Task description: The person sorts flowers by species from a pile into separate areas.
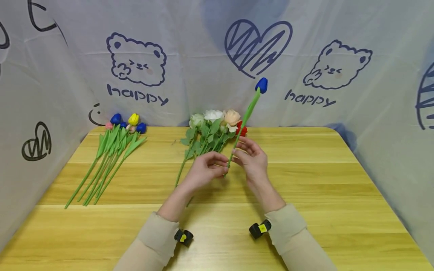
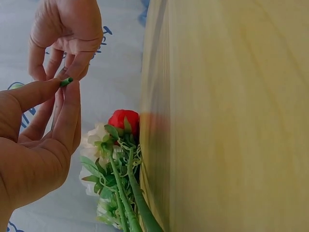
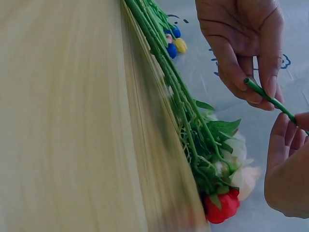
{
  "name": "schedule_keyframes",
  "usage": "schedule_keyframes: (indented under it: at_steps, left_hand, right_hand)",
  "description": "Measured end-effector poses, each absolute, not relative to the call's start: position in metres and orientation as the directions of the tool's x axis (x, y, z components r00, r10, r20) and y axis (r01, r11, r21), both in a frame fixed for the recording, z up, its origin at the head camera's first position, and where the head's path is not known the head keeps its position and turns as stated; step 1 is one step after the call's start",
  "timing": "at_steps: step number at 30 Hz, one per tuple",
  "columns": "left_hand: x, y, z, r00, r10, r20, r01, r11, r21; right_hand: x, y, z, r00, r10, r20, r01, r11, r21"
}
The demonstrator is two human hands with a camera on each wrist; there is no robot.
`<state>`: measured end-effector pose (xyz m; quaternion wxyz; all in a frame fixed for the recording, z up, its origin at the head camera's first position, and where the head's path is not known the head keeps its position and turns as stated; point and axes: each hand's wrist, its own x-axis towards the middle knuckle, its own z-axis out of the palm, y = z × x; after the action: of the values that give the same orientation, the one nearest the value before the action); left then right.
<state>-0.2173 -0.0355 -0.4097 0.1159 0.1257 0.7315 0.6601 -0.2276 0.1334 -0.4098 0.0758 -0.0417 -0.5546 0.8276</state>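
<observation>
A blue artificial tulip (image 1: pixel 261 86) is held up at a slant above the table, bloom to the upper right. Its green stem (image 3: pixel 267 94) passes between both hands. My left hand (image 1: pixel 207 168) pinches the stem near its cut lower end, thumb against fingers. Just above that, my right hand (image 1: pixel 252 160) holds the same stem between thumb and fingers. Behind the hands lies a bunch of artificial roses, with a white rose (image 1: pixel 213 115), a peach rose (image 1: pixel 232 117), a pale green rose (image 1: pixel 196 121) and a red rose (image 2: pixel 124 122); the hands partly hide their stems.
At the left of the wooden table (image 1: pixel 305 180) lies a bundle of tulips, its stems (image 1: pixel 101 177) toward the front. Its blooms include a yellow tulip (image 1: pixel 133 119) and a blue tulip (image 1: pixel 116 119). A white cloth wall (image 1: pixel 196 67) with drawings rises behind the table.
</observation>
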Motion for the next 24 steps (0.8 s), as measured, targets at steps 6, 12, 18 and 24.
schedule_keyframes:
  at_steps: [6,12,18,24]
  left_hand:
    - [-0.218,-0.037,-0.409,-0.94,0.341,0.001,0.036,0.098,0.995]
    - [-0.214,-0.039,-0.408,-0.94,0.342,0.008,0.034,0.071,0.997]
    - [-0.212,-0.043,-0.404,-0.942,0.334,0.017,0.04,0.063,0.997]
    - [-0.209,-0.052,-0.399,-0.95,0.313,0.023,0.047,0.07,0.996]
  right_hand:
    - [-0.228,0.135,-0.41,-0.987,0.154,0.036,-0.091,-0.369,-0.925]
    - [-0.227,0.136,-0.409,-0.989,0.135,0.066,-0.11,-0.357,-0.927]
    - [-0.223,0.138,-0.405,-0.989,0.086,0.116,-0.139,-0.34,-0.93]
    - [-0.221,0.139,-0.402,-0.983,0.041,0.178,-0.182,-0.294,-0.938]
